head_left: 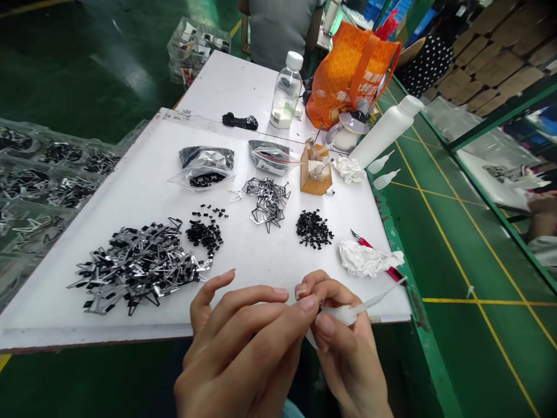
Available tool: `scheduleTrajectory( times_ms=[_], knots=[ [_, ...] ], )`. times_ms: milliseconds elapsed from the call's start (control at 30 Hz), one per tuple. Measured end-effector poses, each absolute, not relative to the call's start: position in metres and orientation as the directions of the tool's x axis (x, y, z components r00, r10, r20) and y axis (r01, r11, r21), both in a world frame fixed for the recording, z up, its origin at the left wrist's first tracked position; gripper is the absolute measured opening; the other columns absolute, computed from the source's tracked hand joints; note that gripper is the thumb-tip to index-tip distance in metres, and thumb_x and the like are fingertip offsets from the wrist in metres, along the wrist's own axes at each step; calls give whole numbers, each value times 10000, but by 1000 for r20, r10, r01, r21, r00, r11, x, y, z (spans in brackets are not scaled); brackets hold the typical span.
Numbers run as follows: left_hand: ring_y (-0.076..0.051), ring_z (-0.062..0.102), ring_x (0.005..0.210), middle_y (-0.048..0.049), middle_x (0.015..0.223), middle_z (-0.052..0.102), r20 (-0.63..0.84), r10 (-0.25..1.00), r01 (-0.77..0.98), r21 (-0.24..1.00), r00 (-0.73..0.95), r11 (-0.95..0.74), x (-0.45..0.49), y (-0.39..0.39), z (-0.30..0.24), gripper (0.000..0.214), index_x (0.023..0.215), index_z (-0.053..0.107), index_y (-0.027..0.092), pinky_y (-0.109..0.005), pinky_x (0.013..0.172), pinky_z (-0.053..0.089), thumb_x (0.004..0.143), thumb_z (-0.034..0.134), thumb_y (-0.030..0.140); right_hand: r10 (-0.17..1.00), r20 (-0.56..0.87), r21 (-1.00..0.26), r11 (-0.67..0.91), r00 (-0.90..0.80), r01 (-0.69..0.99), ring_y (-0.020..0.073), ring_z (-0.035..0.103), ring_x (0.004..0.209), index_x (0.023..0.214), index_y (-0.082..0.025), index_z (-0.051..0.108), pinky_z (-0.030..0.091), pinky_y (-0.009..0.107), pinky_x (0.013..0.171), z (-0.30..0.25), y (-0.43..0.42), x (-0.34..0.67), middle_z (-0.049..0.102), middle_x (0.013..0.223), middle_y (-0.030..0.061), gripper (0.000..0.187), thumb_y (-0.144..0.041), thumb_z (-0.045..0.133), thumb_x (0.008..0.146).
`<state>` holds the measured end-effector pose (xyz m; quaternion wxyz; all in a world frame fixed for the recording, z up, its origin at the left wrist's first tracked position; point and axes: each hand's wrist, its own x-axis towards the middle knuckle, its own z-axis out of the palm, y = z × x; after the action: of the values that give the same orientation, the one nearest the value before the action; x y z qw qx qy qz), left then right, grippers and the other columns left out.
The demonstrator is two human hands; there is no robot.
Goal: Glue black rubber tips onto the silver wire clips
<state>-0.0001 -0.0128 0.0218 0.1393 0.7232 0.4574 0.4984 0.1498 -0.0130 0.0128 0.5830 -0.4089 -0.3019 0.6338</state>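
Observation:
Both my hands meet at the near edge of the white board (pixel 143 191). My left hand (pixel 243 342) pinches thumb and forefinger together on something tiny that I cannot make out. My right hand (pixel 343 342) grips a small translucent dropper bottle (pixel 361 309) whose thin nozzle points right and up. A large heap of metal clips with black pieces (pixel 139 267) lies left of my hands. Small piles of black parts (pixel 204 234) (pixel 314 229) and a cluster of bare metal clips (pixel 266 200) lie farther back.
A crumpled white tissue (pixel 368 259) covers a red craft knife (pixel 363 241) at the right. Behind are two zip bags (pixel 204 165), a cardboard box (pixel 315 174), a clear bottle (pixel 286 93), a white bottle (pixel 387 130), an orange bag (pixel 352 72). Trays of clips (pixel 43 174) at left. Another person stands beyond.

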Motion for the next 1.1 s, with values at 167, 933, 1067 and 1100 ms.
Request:
scheduleTrajectory(
  times_ms=[167,933,1067,1100],
  knots=[
    [-166,738,954,26,943,802,592,798,528,645,111,-552,1,-13,22,393,1148,727,244,-437,1144,419,858,725,-21,984,-178,-858,-143,25,-493,130,592,776,841,-268,825,478,222,683,14,-12,150,643,905,18,120,-352,872,769],
    [-190,823,986,-35,972,869,-242,967,-426,869,81,253,2,2,14,268,1052,860,399,-170,838,631,805,880,501,903,-305,-917,-192,303,-348,63,395,519,802,-263,796,471,239,685,-5,-14,179,597,638,-44,187,-438,861,806],
    [-166,825,968,-5,963,868,-188,979,-366,908,83,205,-7,-2,14,249,1091,839,432,-142,825,624,857,830,517,864,-361,-910,-243,351,-336,119,503,601,811,-249,800,508,278,787,-9,-13,184,483,513,-56,253,-493,864,784],
    [-155,821,958,9,963,860,-129,990,-280,950,59,140,-12,-4,15,234,1123,822,442,-140,823,625,894,805,487,849,-375,-906,-251,371,-341,124,514,607,844,-252,807,520,290,814,-10,-13,185,469,505,-62,255,-492,867,779]
  ],
)
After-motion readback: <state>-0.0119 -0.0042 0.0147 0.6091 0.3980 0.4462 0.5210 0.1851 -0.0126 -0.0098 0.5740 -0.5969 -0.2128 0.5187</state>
